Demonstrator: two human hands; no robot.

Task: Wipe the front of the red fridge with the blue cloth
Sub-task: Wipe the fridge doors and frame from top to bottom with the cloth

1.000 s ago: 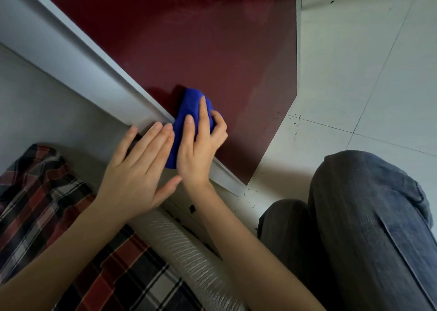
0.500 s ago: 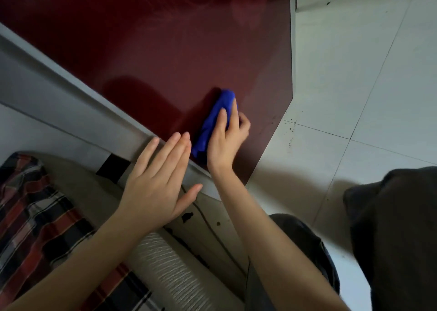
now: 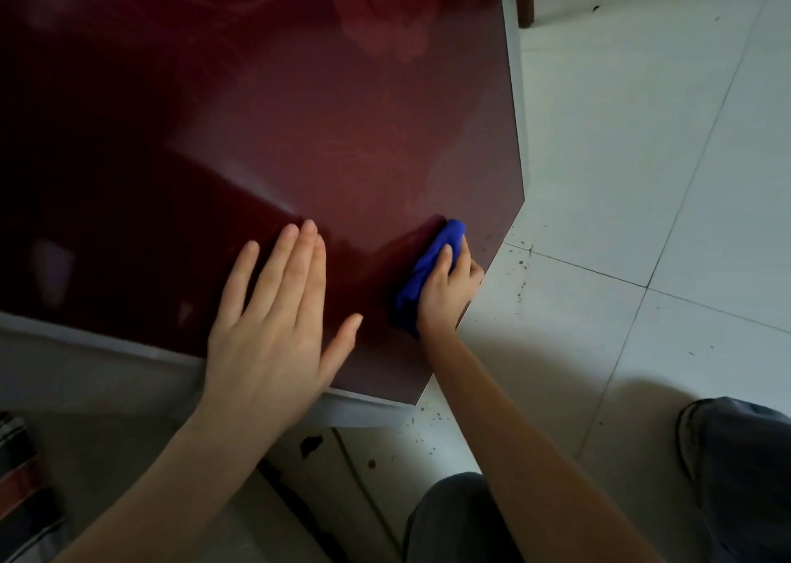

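Both hands on red fridge (image 3: 342,113) | my right hand (image 3: 451,295) grip clamps blue cloth (image 3: 426,278), just swept across to the lower right corner | left hand (image 3: 274,327) released, flat on the front | bottom strip likely done.

- Gleaming glossy and dark, faintly flower-printed: the red fridge front (image 3: 342,134).
- Lying bunched against that front's lower right corner: the blue cloth (image 3: 421,278).
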